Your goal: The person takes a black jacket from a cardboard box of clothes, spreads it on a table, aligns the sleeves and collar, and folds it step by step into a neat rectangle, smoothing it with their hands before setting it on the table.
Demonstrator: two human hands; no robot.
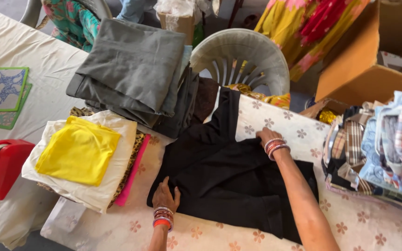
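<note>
A black garment lies spread on a flower-patterned white cloth in the middle of the view. My left hand, with bangles at the wrist, presses flat on the garment's left edge, fingers apart. My right hand, also bangled, rests on the garment's upper right edge beside the patterned cloth. Neither hand lifts the fabric; whether the fingers pinch it I cannot tell.
A grey folded stack lies behind the garment. A yellow cloth tops a cream pile at left. A red tape dispenser sits far left, checked shirts at right, a plastic chair and cardboard box beyond.
</note>
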